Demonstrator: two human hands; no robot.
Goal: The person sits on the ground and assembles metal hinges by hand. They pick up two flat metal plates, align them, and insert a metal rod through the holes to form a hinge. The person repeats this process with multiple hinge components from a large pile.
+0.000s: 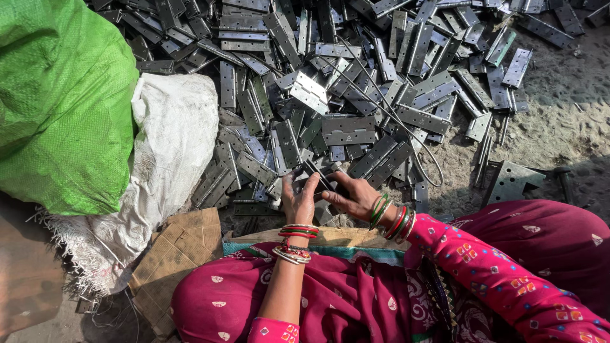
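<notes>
A big heap of grey metal hinges (343, 82) covers the ground in front of me. My left hand (298, 200) and my right hand (351, 195) meet at the near edge of the heap, both closed on one dark hinge (318, 180). A thin metal pin runs along that hinge between my fingers. Red and green bangles ring both wrists. My lap in pink patterned cloth (381, 292) fills the bottom of the view.
A full green sack (60, 101) stands at the left, with a dirty white sack (168, 146) beside it. Torn cardboard (178, 244) lies by my knee. Long wire rods (394, 117) cross the heap. Sandy ground (565, 121) and a larger metal plate (511, 181) are at the right.
</notes>
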